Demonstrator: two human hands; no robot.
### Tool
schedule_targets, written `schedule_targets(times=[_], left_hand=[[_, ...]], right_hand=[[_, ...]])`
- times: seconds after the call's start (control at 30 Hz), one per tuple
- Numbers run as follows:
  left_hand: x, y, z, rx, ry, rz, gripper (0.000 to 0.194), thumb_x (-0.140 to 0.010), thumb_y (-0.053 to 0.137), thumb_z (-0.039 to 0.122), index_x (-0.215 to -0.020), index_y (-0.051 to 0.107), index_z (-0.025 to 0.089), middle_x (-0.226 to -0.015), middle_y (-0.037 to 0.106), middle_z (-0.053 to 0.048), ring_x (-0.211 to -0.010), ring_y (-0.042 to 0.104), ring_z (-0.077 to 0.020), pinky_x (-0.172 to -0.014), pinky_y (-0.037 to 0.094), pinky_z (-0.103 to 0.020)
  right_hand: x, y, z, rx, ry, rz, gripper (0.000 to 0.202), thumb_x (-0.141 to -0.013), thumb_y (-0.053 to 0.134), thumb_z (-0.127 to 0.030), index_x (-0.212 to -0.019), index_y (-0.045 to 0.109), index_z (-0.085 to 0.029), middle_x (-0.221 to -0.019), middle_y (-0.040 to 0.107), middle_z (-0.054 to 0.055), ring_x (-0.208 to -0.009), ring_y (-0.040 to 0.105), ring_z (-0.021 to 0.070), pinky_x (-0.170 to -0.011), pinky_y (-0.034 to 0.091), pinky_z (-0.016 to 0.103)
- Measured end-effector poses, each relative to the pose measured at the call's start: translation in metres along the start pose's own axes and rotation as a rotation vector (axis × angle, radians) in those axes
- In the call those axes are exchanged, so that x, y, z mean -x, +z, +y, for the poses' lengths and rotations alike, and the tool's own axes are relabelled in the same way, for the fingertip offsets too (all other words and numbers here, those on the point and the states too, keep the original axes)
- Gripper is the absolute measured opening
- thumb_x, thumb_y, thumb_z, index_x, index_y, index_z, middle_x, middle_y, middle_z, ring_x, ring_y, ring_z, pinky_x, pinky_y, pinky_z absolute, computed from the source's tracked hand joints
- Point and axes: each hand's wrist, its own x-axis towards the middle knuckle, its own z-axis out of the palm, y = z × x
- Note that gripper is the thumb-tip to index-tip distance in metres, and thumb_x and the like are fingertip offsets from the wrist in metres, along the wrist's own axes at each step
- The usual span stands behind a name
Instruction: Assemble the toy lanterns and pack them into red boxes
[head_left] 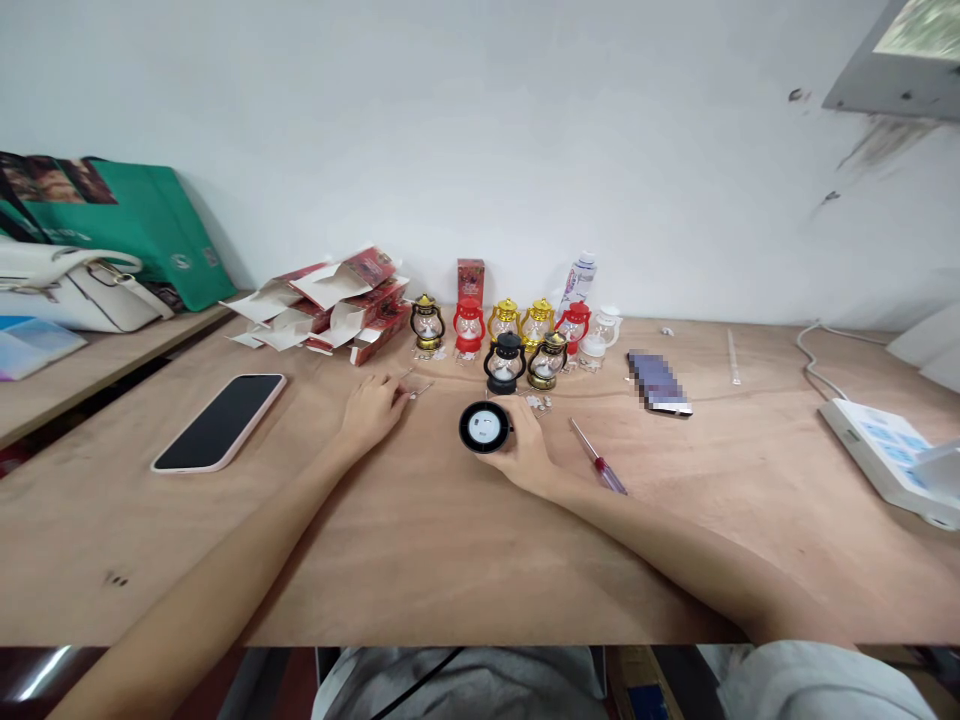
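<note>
My right hand (521,445) is wrapped round a small black lantern (484,427), tipped so that its round base with a white disc faces me. My left hand (373,412) rests on the table with its fingers drawn together at a thin wire piece (421,389); the exact grip is too small to make out. Just beyond stand a black lantern (505,365) and a bronze-coloured lantern (547,362). Behind them is a row with another bronze lantern (427,325), a red lantern (469,327), gold ones (504,322) and a white one (600,332). Small loose parts lie by them.
A screwdriver (598,458) lies right of my right hand. Phones lie at left (221,422) and right (658,382). Opened red boxes (337,300) pile up at back left; a bottle (579,280) leans by the wall. A white power strip (892,455) sits far right.
</note>
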Motion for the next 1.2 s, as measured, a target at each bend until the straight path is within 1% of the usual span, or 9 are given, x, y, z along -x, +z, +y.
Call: schedule_targets(times=[0.13,0.23,0.33,0.43,0.53,0.73,0.93,1.1,1.2], left_hand=[[-0.002,0.0007,0.0025,-0.002,-0.046,-0.012,0.025,-0.088,0.04,0.027,-0.088,0.061,0.013,-0.097,0.06,-0.014,-0.092,0.058,-0.0277,-0.08,0.045,-0.039],[-0.0027,0.0018,0.0015,0.015,-0.066,0.014,0.024,-0.088,0.04,0.025,-0.093,0.061,0.013,-0.1,0.06,-0.013,-0.09,0.058,-0.0267,-0.078,0.045,-0.038],[-0.0027,0.0011,-0.0005,0.04,-0.004,0.064,0.024,-0.088,0.043,0.027,-0.095,0.062,0.015,-0.1,0.06,-0.011,-0.091,0.058,-0.0252,-0.079,0.044,-0.036],[-0.0021,-0.0013,-0.0003,0.023,0.058,0.052,0.023,-0.087,0.049,0.035,-0.089,0.066,0.019,-0.095,0.061,-0.009,-0.095,0.056,-0.0263,-0.081,0.042,-0.038],[-0.0009,-0.0027,0.0022,-0.005,0.039,0.026,0.024,-0.086,0.051,0.038,-0.085,0.068,0.02,-0.092,0.063,-0.008,-0.095,0.056,-0.0267,-0.081,0.042,-0.038],[0.001,-0.0024,0.0062,-0.037,0.009,0.063,0.026,-0.088,0.049,0.038,-0.085,0.068,0.02,-0.092,0.066,-0.01,-0.094,0.058,-0.0278,-0.078,0.044,-0.038],[0.0013,-0.0023,0.0063,-0.041,-0.015,0.046,0.026,-0.088,0.048,0.036,-0.086,0.069,0.02,-0.093,0.066,-0.01,-0.092,0.059,-0.0276,-0.076,0.045,-0.038],[0.0012,0.0018,0.0037,-0.003,0.031,0.058,0.023,-0.087,0.049,0.034,-0.083,0.067,0.02,-0.092,0.064,-0.009,-0.093,0.059,-0.0263,-0.078,0.045,-0.037],[0.0027,0.0036,0.0065,0.075,0.083,0.03,0.023,-0.086,0.049,0.035,-0.08,0.064,0.019,-0.09,0.063,-0.008,-0.088,0.059,-0.0239,-0.076,0.045,-0.034]], right_hand=[[0.0001,-0.0001,0.0002,-0.007,0.023,-0.018,0.04,-0.072,0.069,-0.037,-0.105,0.051,-0.022,-0.102,0.061,0.009,-0.098,0.057,0.0262,-0.087,0.044,0.041],[-0.0003,-0.0006,-0.0008,-0.015,0.013,-0.009,0.039,-0.073,0.068,-0.036,-0.105,0.051,-0.022,-0.101,0.061,0.009,-0.097,0.057,0.0258,-0.085,0.045,0.041],[-0.0007,-0.0008,-0.0022,-0.021,0.012,0.0,0.038,-0.073,0.068,-0.037,-0.104,0.051,-0.022,-0.099,0.061,0.009,-0.095,0.058,0.0258,-0.084,0.045,0.04],[-0.001,-0.0009,-0.0029,-0.022,0.032,-0.011,0.039,-0.073,0.068,-0.038,-0.104,0.051,-0.022,-0.1,0.061,0.009,-0.097,0.057,0.0261,-0.086,0.045,0.041],[-0.001,-0.001,-0.0028,-0.014,0.036,-0.013,0.039,-0.072,0.068,-0.038,-0.104,0.052,-0.022,-0.1,0.061,0.009,-0.096,0.057,0.026,-0.086,0.045,0.041],[0.0004,-0.0006,-0.0005,-0.012,0.023,-0.013,0.04,-0.072,0.069,-0.039,-0.104,0.052,-0.023,-0.1,0.061,0.008,-0.097,0.057,0.0259,-0.085,0.045,0.041],[0.0007,-0.0007,-0.0001,-0.006,-0.033,0.007,0.04,-0.073,0.068,-0.038,-0.105,0.051,-0.022,-0.101,0.061,0.009,-0.096,0.057,0.0257,-0.084,0.046,0.041],[0.0005,-0.0007,0.0005,0.008,-0.042,0.006,0.041,-0.073,0.068,-0.039,-0.106,0.05,-0.022,-0.101,0.061,0.009,-0.096,0.057,0.0258,-0.084,0.046,0.041],[0.0007,-0.0003,0.0009,0.008,-0.056,0.012,0.041,-0.074,0.068,-0.041,-0.106,0.051,-0.021,-0.101,0.061,0.01,-0.095,0.057,0.0258,-0.083,0.046,0.04]])
